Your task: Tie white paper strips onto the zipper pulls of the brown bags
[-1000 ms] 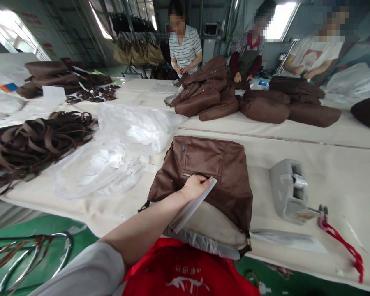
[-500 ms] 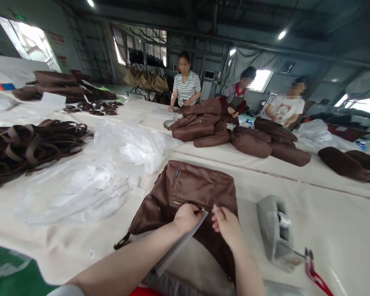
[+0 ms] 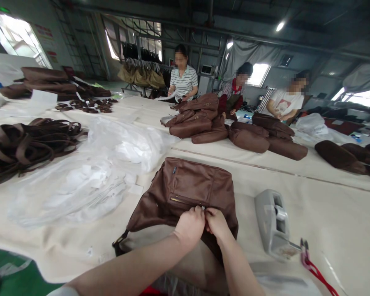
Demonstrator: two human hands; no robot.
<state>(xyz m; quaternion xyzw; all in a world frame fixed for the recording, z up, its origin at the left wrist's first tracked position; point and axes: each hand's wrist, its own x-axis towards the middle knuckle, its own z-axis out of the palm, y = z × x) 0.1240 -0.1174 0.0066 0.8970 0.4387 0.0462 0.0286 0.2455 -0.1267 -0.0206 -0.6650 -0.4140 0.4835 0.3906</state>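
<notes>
A brown leather bag [image 3: 191, 181] lies flat on the table in front of me, its zipped front pocket facing up and a metal clip hanging at its lower left corner. My left hand [image 3: 191, 226] is closed in a pinch near the right end of the pocket zipper [image 3: 180, 200]. Against it, my right hand [image 3: 216, 222] is also pinched, fingertips close to the left ones. A tiny whitish bit [image 3: 202, 208] shows at the fingertips; what the fingers grip is mostly hidden.
A grey tape dispenser [image 3: 273, 222] stands at right, red-handled snips [image 3: 306, 255] beside it. Clear plastic bags [image 3: 70, 189] and brown straps [image 3: 27, 144] lie left. Brown bags [image 3: 200, 119] are piled across the table [image 3: 296, 185], where several people work.
My right hand has moved in to meet my left at the zipper's end. The grey strip that hung along my left hand no longer shows there. The view has shifted slightly.
</notes>
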